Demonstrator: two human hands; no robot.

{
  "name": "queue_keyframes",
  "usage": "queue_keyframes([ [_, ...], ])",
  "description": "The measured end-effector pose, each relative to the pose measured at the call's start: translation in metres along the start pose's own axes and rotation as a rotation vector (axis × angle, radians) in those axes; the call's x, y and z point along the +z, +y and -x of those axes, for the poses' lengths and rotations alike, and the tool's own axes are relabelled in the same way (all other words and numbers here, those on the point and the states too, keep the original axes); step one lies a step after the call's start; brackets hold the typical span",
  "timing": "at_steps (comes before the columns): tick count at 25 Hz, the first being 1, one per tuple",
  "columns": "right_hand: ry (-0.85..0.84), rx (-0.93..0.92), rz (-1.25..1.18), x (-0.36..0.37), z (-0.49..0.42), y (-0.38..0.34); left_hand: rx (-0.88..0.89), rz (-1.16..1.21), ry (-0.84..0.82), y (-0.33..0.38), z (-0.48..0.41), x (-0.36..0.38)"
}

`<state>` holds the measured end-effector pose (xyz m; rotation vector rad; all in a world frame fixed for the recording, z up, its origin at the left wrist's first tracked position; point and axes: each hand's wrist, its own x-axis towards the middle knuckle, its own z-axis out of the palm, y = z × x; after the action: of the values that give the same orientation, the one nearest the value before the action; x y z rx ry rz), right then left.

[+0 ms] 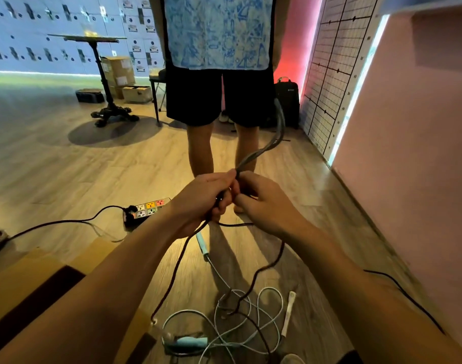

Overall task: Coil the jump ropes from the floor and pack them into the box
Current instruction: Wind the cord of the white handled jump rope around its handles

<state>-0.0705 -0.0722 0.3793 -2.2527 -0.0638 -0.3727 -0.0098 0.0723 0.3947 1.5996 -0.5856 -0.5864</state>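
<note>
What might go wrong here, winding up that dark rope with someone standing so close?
The dark rope, gripped by the left hand and right hand, trails down into the pale blue rope tangled on the floor. Pulling on it may drag both into a tighter knot. The blurred loop above the hands is right beside the standing person, so it could flick against a leg.

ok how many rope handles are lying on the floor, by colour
light blue handles: 2
white handle: 1
total: 3
The dark rope, held by the left hand and right hand, is not counted.
</note>
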Motion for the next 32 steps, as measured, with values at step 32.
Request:
queue_keyframes([
  [32,0.587,0.610,-0.218,-0.064,0.002,0.037,0.245,-0.275,0.581,-0.014,-0.010,-0.035],
])
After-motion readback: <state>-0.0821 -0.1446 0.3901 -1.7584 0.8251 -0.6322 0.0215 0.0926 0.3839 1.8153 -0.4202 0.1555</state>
